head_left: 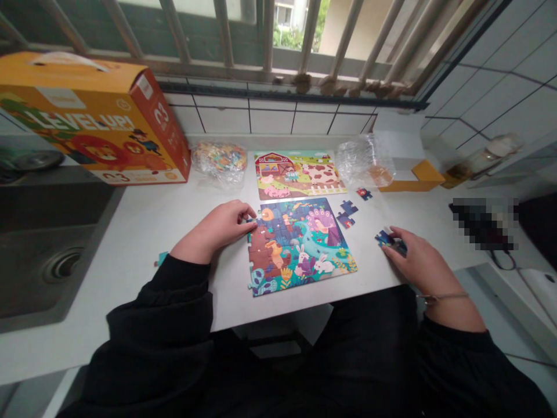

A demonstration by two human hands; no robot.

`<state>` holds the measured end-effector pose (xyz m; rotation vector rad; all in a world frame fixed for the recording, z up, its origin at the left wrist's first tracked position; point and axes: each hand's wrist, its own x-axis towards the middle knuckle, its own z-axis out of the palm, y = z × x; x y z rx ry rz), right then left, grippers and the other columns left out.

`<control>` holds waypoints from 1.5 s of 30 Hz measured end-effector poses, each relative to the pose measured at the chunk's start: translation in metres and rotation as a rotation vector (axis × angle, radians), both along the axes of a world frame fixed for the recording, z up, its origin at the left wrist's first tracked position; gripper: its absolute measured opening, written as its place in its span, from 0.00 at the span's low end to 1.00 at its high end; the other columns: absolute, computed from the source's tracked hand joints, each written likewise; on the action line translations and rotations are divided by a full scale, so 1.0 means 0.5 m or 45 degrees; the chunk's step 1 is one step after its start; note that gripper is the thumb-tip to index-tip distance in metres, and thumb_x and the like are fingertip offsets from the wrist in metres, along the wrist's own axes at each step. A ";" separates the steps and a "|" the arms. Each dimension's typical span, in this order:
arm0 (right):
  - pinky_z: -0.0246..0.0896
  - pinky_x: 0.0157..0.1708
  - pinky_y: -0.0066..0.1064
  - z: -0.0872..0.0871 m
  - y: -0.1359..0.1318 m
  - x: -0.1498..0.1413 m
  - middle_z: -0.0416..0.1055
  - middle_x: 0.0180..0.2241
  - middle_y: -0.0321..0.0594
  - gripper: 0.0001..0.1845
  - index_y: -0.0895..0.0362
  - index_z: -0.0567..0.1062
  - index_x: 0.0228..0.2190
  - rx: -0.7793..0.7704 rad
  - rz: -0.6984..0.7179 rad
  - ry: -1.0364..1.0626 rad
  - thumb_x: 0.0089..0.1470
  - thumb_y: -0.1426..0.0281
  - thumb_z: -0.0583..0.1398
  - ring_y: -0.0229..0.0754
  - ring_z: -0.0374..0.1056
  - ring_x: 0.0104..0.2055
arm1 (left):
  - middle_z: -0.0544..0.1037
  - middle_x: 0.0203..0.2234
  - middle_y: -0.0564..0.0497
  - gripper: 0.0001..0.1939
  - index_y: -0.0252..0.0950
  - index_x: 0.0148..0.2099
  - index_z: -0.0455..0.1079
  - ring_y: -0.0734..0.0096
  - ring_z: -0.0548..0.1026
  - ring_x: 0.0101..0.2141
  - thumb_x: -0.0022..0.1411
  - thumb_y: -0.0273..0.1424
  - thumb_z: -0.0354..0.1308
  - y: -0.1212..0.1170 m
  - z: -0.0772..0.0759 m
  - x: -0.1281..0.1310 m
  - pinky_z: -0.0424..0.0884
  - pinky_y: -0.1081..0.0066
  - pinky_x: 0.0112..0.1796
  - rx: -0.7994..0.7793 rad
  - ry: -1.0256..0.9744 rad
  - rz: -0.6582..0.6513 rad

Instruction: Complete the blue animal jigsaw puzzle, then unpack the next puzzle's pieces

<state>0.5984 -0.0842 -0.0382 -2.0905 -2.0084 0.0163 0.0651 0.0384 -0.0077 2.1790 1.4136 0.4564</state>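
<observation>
A colourful animal jigsaw puzzle [300, 247] lies on the white counter [143, 232] in front of me, nearly whole. My left hand [221, 227] rests at its upper left corner, fingers curled and pinching a piece at the puzzle's edge. My right hand [418, 261] lies to the right of the puzzle, fingers closed on blue puzzle pieces [389, 239]. Loose pieces [347, 213] sit just off the puzzle's upper right corner, and one more [364, 193] lies farther back. A finished farm puzzle [298, 173] lies behind.
An orange puzzle box [87, 119] stands at the back left. Two plastic bags [219, 159] [365, 161] lie behind the puzzles. A steel sink [47, 255] is at the left. An orange box part [422, 177] sits at the right.
</observation>
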 end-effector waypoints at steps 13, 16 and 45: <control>0.79 0.55 0.53 0.038 0.008 -0.101 0.84 0.52 0.57 0.28 0.59 0.81 0.57 0.166 0.136 0.164 0.65 0.53 0.66 0.61 0.83 0.50 | 0.81 0.35 0.49 0.11 0.39 0.47 0.84 0.62 0.76 0.34 0.66 0.38 0.68 -0.002 0.002 0.001 0.69 0.64 0.37 -0.030 -0.008 0.005; 0.80 0.55 0.52 0.047 0.007 -0.189 0.84 0.53 0.54 0.23 0.55 0.80 0.58 0.227 0.358 0.319 0.68 0.57 0.67 0.58 0.83 0.51 | 0.82 0.36 0.49 0.12 0.39 0.47 0.84 0.62 0.77 0.35 0.66 0.40 0.68 -0.003 0.005 0.002 0.69 0.64 0.38 -0.037 0.000 0.010; 0.72 0.39 0.47 0.052 -0.044 0.024 0.86 0.42 0.53 0.30 0.54 0.78 0.51 -0.151 -0.323 0.135 0.50 0.52 0.67 0.60 0.82 0.39 | 0.87 0.41 0.44 0.15 0.38 0.48 0.83 0.55 0.81 0.40 0.71 0.39 0.59 0.002 -0.002 -0.005 0.73 0.60 0.44 0.043 0.026 0.085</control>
